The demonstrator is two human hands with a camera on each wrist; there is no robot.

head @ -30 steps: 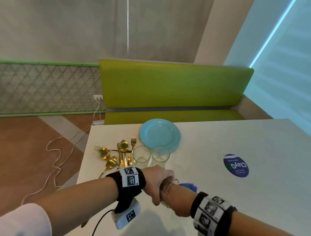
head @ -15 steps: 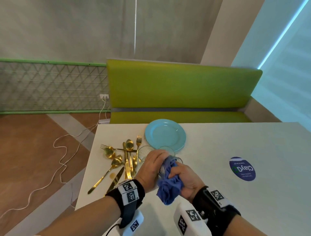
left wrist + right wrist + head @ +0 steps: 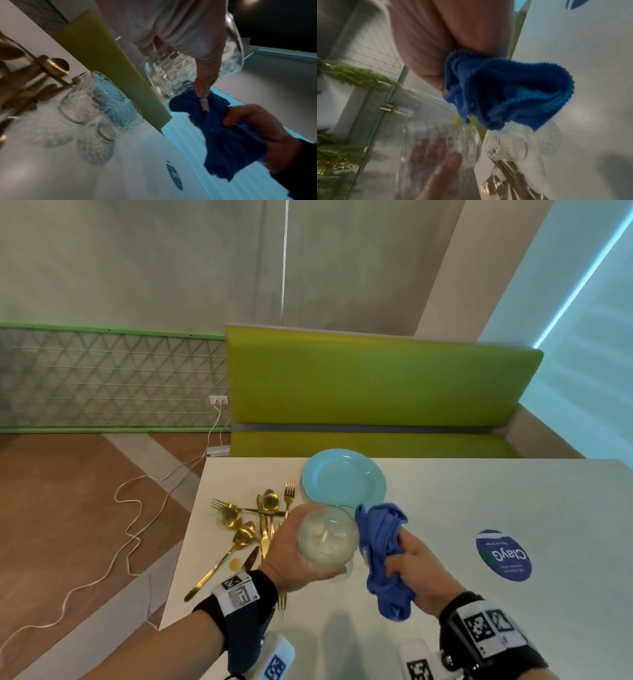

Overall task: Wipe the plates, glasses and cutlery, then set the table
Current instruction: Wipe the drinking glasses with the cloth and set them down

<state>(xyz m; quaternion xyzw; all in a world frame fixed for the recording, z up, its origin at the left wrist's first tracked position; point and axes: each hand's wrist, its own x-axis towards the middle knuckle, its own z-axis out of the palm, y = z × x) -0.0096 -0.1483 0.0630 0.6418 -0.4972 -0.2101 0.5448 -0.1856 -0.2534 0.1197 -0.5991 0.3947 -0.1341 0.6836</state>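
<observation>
Cutlery (image 3: 255, 525) of gold colour lay in a loose pile near the left edge of the white surface (image 3: 479, 494), with spoons, forks and knives crossing each other. Just right of the pile, the left hand (image 3: 291, 549) held a clear patterned glass (image 3: 329, 537) above the surface; its fingers (image 3: 204, 75) were curled around the side of the glass, and the glass was tilted so that its round end faced the head camera. In the left wrist view, two other glasses (image 3: 102, 102) stood on the surface, close together, beside the cutlery. Behind the held glass, a light blue plate (image 3: 344, 479) rested near the far edge of the surface. To the right of the glass, the right hand (image 3: 414, 573) gripped a bunched blue cloth (image 3: 383, 556) with closed fingers; the upper part of the cloth was just beside the glass, and I could not tell if they touched. Further right, a round blue sticker (image 3: 503, 554) lay on the surface.
</observation>
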